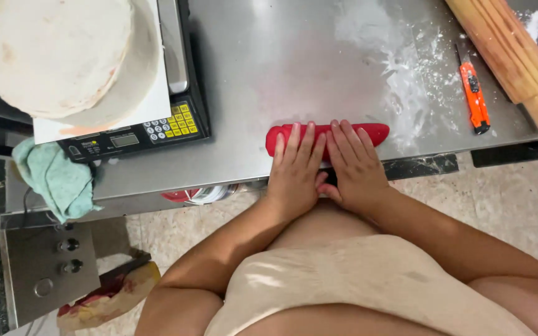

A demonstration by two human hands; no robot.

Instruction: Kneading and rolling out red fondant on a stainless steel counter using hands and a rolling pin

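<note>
Two flat hands, left hand (pixel 295 174) and right hand (pixel 356 167), press side by side with fingers (pixel 294 140) straight and together on a red roll (pixel 326 135), lying lengthwise left-to-right along the near table (pixel 281 68) edge, right of the scale (pixel 138 134).

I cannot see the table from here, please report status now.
Left hand and right hand flat, side by side, on red fondant roll. Orange utility knife apart, at right.

A floured steel table (pixel 281 56) stands over a beige speckled tile floor (pixel 505 199).
</note>
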